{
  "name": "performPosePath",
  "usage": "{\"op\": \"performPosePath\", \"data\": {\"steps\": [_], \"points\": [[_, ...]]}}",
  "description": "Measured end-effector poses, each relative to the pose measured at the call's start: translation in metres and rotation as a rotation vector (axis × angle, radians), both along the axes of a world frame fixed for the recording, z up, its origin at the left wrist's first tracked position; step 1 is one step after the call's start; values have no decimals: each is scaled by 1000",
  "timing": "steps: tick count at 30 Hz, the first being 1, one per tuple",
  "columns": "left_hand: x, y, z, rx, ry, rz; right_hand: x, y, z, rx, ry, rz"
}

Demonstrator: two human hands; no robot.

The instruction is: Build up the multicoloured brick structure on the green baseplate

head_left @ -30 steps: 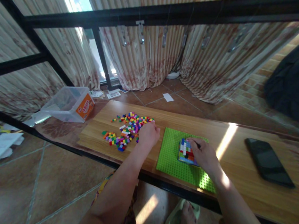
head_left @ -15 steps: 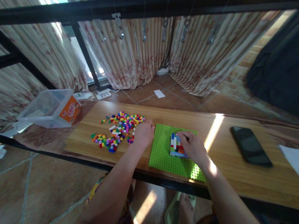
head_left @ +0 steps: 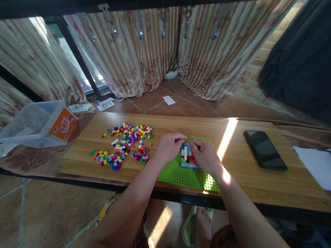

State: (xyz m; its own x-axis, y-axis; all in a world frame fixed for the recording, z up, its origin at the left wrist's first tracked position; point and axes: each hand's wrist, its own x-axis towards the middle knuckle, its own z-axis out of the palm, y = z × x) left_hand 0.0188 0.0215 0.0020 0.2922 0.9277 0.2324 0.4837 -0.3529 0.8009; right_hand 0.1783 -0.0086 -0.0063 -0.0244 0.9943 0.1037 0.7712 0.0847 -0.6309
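A green studded baseplate (head_left: 175, 176) lies on the wooden table. On it sits a low block build (head_left: 190, 157) of small blue, white, red and orange toy bricks, partly covered by my fingers. My left hand (head_left: 169, 146) is over the baseplate's left side, its fingertips pinched together at the build's far left corner. My right hand (head_left: 207, 156) reaches over the build's right side, fingers closed near its far edge. The two hands' fingertips almost meet. Whatever either pinch holds is too small or hidden to make out.
Loose coloured bricks (head_left: 129, 134) are spread over the table (head_left: 76, 147) left of my hands. A clear plastic box (head_left: 35, 122) with an orange label stands beyond the left end. On the right lie a black phone (head_left: 264, 150) and white paper (head_left: 312, 167).
My left hand has moved right, from beside the loose bricks to the build's far left corner. My right hand stays at the build. The whole view has shifted slightly.
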Motion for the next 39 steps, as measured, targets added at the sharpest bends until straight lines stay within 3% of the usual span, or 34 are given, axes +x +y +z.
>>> {"op": "performPosePath", "data": {"steps": [11,15,19,25,33,39], "points": [[8,-4,-1,-66,-27,-23,2,2,0,-21,6,16],[11,-2,-11,-120,-177,-10,3,3,0,-31,-1,24],[15,-2,-19,-275,-430,31,3,2,1,-24,11,10],[17,-6,-17,-451,-639,84,3,2,2,-24,16,11],[17,-8,-16,-484,-721,103,4,3,0,-28,40,8],[18,-8,-12,-493,-665,124,3,3,0,-31,47,5]]}}
